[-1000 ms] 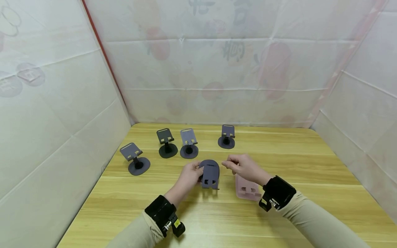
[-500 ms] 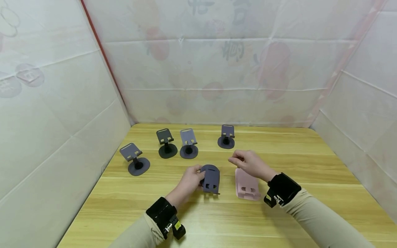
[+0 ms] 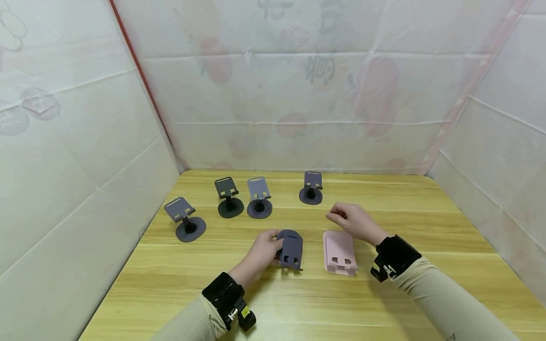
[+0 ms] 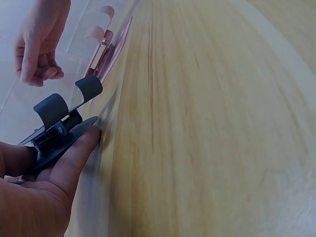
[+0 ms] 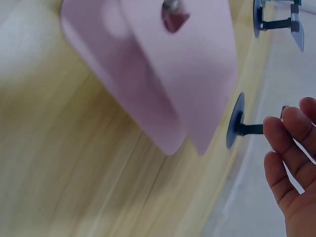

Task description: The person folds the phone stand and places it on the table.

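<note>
Folded dark-blue phone stand (image 3: 290, 248) sits right in the left hand (image 3: 263, 250), low over the wooden table (image 3: 426, 284), thumb on the near edge and fingers curled round its base. From the left wrist view you can see why that grip suits it: the fingers (image 4: 74, 158) lie under the round base plate while the two hooked lips stick up free, so the hinge is left clear and the piece is steadied against the tabletop.

Just to the right of that hand lies a pink phone stand (image 3: 339, 252), folded flat, lips toward the person. Nothing touches it. The right wrist camera looks straight down on the pink plates (image 5: 163, 74), one stacked over the other, lying level on the wood.

Beyond the pink one hovers the right hand (image 3: 353, 221), above the table, fingers loosely curled with the tips drawn together, holding nothing that I can see. It is near the pink stand but apart from it.

Farther out from both hands stand four opened stands: a greyish one (image 3: 185, 220) off past the left hand, a black one (image 3: 229, 197) and a blue-grey one (image 3: 259, 198) side by side, and a purple one (image 3: 311, 188) ahead of the right hand. Each is upright on its round foot, plate tilted back toward the person, well apart from the folded pair.
</note>
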